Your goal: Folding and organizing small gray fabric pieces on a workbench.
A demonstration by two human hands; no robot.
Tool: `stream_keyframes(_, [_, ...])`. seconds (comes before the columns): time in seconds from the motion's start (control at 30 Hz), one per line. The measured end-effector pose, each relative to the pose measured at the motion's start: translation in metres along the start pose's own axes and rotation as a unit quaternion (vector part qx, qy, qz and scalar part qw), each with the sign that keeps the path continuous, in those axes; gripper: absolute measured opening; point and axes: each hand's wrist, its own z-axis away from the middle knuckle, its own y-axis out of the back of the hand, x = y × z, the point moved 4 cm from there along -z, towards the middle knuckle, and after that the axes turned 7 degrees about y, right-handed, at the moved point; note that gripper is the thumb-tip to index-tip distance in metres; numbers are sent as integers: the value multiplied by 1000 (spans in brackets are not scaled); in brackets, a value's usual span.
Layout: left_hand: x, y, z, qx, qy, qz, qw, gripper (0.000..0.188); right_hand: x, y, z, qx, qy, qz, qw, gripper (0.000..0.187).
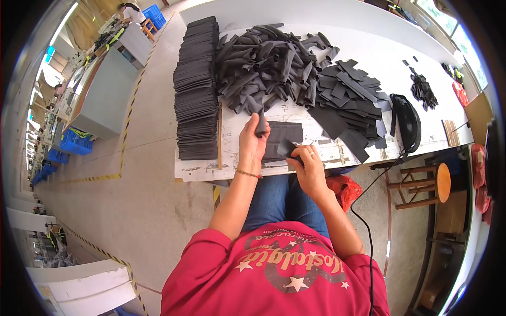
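Observation:
My left hand [251, 146] is closed around a dark grey fabric tube [260, 125], which points away from me over the table's near part. To its right, my right hand [312, 169] pinches a dark flat fabric piece [285, 148] between thumb and fingers. Under and between the hands lie a few flat dark pieces [289, 131] on the white table [232, 169]. A large heap of rolled dark tubes [261, 60] sits just beyond my left hand. Farther right is a loose pile of flat dark strips [345, 89].
A tall row of stacked dark pieces [196, 89] lines the table's left side beside a wooden strip [220, 139]. At right are a black rounded object [409, 124] near a black cable [363, 226], small dark pieces [423, 92] and a wooden stool [443, 183]. A red plastic bag [345, 190] hangs below the edge.

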Motion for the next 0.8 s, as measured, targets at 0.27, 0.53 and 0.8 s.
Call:
stream_keyframes(0.27, [2,-10,19,-13,82,-18,996,19,-6,10,1,2,-70,-1,998,50])
stream_keyframes(0.53, [-16,-15,33,-15,110,-96,989,15,2,-5,-9,0,-19,133,991,47])
stream_keyframes(0.8, [3,-3,22,-11,91,-102,991,15,10,21,-2,32,-57,43,997,39])
